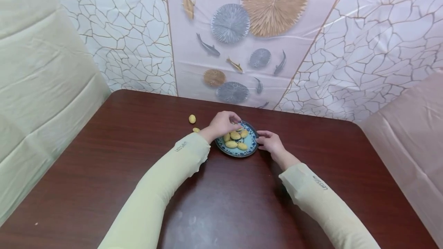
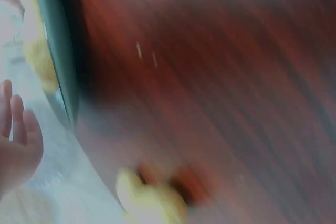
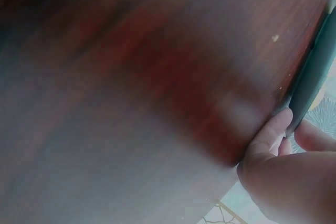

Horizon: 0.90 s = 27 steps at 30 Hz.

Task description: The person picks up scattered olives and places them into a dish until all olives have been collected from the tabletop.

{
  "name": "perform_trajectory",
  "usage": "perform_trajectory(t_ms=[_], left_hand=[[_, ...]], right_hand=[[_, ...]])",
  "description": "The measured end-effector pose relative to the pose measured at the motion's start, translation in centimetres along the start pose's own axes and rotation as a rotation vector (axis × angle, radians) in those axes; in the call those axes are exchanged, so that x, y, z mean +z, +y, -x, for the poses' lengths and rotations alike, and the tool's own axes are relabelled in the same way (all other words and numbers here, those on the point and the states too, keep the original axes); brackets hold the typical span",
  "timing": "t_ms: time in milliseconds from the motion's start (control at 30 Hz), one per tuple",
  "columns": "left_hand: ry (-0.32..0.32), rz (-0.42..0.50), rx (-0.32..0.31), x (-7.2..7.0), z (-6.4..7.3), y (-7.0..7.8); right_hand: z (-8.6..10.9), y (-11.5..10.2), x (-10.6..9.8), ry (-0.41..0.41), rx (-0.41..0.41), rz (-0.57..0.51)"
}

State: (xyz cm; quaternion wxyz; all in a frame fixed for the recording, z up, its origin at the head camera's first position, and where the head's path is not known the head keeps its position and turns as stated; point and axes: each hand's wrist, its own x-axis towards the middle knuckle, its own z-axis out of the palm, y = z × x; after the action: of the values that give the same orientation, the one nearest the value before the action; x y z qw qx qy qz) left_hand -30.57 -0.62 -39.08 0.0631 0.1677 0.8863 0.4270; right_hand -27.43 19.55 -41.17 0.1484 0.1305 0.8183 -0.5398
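A round blue-and-white patterned plate (image 1: 249, 149) holds several small yellow oval pieces (image 1: 231, 144), which look like small fruits. Over the plate's upper left part reaches my left hand (image 1: 223, 123), its fingertips close above the pieces there. The left wrist view shows that hand's fingers (image 2: 19, 121) loosely extended, with nothing seen between them. On the right side, my right hand (image 1: 271, 141) holds the plate's rim. Its thumb and fingers pinch the edge of the plate (image 3: 314, 69) in the right wrist view.
Two more yellow pieces lie on the dark wooden table (image 1: 138, 126) left of the plate: one farther back (image 1: 192, 118), the other (image 1: 196, 130) beside my left wrist. Behind the table's far edge hangs a patterned cloth (image 1: 138, 30). Pale padded panels (image 1: 41, 68) flank both sides.
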Motion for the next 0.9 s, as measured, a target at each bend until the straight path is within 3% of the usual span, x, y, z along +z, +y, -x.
perform_trajectory(t_ms=[133, 467, 667, 900], left_hand=[[0.008, 0.052, -0.029, -1.6, 0.5, -1.3], [0.034, 0.076, -0.063, -5.2, 2.2, -5.5], [0.021, 0.065, -0.078, -6.5, 3.4, -7.4], [0.010, 0.024, -0.099, -7.2, 4.7, -8.4]], right_hand=[[0.1, 0.3, 0.0, 0.001, 0.010, 0.002], [0.0, 0.4, 0.0, -0.005, -0.006, 0.002], [-0.1, 0.2, 0.0, -0.006, -0.004, -0.003], [-0.1, -0.1, 0.1, -0.004, -0.010, -0.001]])
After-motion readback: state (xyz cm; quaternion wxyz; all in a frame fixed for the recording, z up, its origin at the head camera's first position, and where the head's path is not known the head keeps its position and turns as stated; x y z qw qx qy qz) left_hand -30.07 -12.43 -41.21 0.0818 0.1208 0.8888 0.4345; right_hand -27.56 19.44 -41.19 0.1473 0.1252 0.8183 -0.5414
